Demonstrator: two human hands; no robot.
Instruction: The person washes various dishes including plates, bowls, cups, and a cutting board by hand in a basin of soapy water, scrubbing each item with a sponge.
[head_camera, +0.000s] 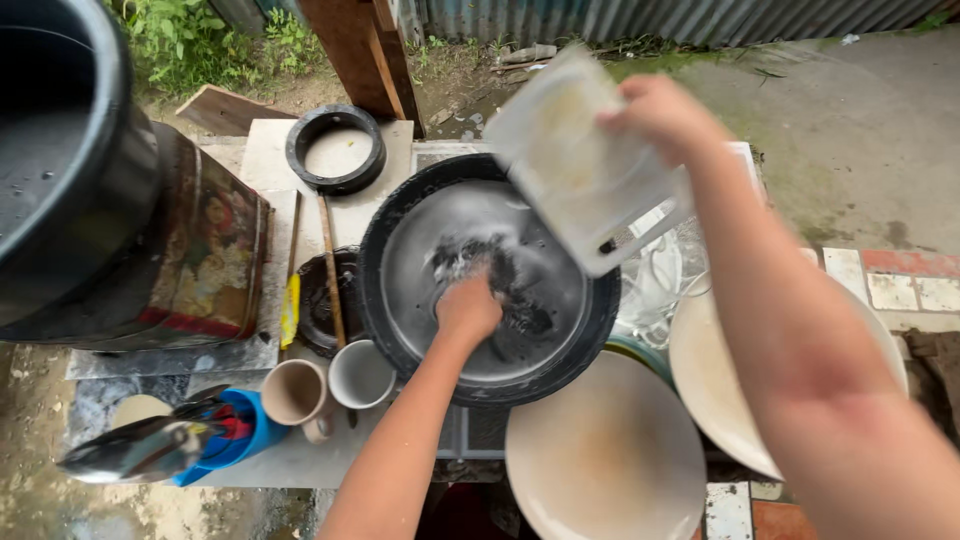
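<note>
My right hand (662, 115) holds a clear rectangular plastic container (578, 165), tilted and blurred, above the far right rim of a black round basin (372, 250) with soapy water. My left hand (468, 305) is down in the basin's middle, fingers closed on a dark scrubbing pad (480, 258) under the suds.
Two white plates (600, 455) (700, 370) lie at the near right. Two mugs (295, 392) (360, 375) stand left of the basin, beside a blue holder (235, 435) with cutlery. A large black pot (60, 150) and a decorated tin (215, 245) stand at the left. A black ring (335, 148) lies behind.
</note>
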